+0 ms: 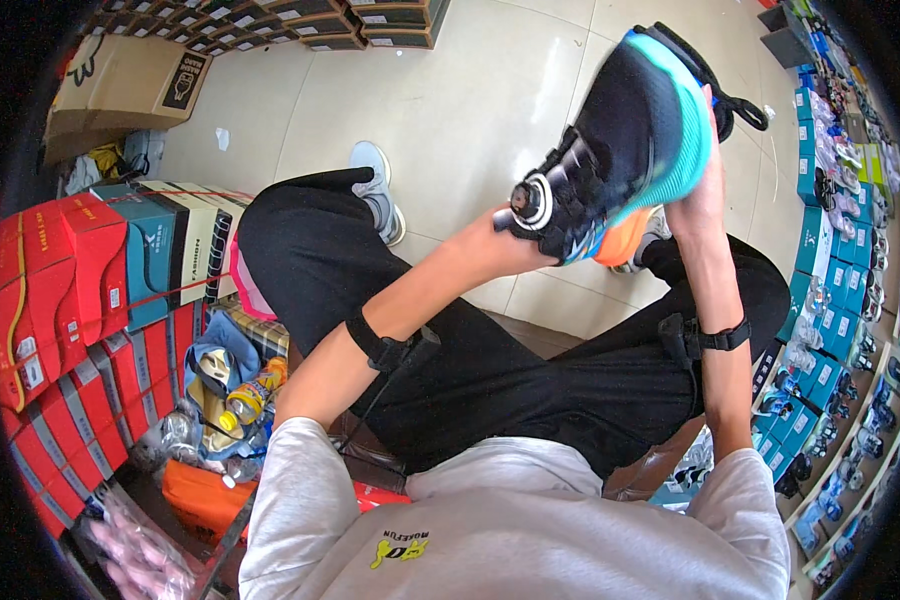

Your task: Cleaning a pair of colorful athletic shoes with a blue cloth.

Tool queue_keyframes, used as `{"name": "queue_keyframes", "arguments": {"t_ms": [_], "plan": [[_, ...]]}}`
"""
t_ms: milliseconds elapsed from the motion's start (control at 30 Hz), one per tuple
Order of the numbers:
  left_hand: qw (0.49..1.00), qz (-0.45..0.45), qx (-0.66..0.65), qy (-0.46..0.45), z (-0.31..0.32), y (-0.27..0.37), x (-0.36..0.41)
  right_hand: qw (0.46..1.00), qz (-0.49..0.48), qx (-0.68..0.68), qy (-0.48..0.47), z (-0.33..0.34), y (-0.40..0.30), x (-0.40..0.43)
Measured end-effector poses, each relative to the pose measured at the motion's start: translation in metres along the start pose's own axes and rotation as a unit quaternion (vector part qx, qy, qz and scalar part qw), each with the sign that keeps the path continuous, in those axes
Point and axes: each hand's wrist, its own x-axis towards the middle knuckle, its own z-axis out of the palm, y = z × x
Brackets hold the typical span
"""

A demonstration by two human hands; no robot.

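A black sneaker (607, 127) with a turquoise and orange sole is held up in front of me, tilted, above my knees. A round dial with a white ring sits on its black straps, and a black cord loop hangs at the far end. My right hand (701, 180) grips the sole on the right side. At the shoe's lower left, my left hand (521, 240) is mostly hidden behind the straps and dial; its fingers cannot be seen. A black band with a small device circles each forearm.
Red shoe boxes (37, 285) are stacked at the left, near a yellow-capped bottle (247, 401) and an orange bag (202, 499). A cardboard carton (120, 82) stands upper left. Shelves with teal boxes (810, 240) and small shoes line the right. Pale floor tiles (420, 82) lie ahead.
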Motion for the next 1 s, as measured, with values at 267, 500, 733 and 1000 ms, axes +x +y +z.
{"name": "queue_keyframes", "arguments": {"t_ms": [267,500,733,1000], "plan": [[0.988,-0.130,0.037,-0.072,-0.008,-0.008,0.006,0.991,-0.053,-0.120,0.037,0.016,0.019,-0.014],[0.981,-0.096,-0.148,0.074,0.049,-0.054,0.004,0.996,-0.015,-0.091,-0.005,0.022,0.029,-0.027],[0.982,-0.066,-0.138,0.113,0.054,-0.053,-0.001,0.996,0.005,-0.088,-0.028,0.014,0.036,-0.031],[0.979,-0.027,-0.129,0.155,0.061,-0.053,0.014,0.997,0.047,-0.053,0.009,0.014,0.039,-0.032]]}}
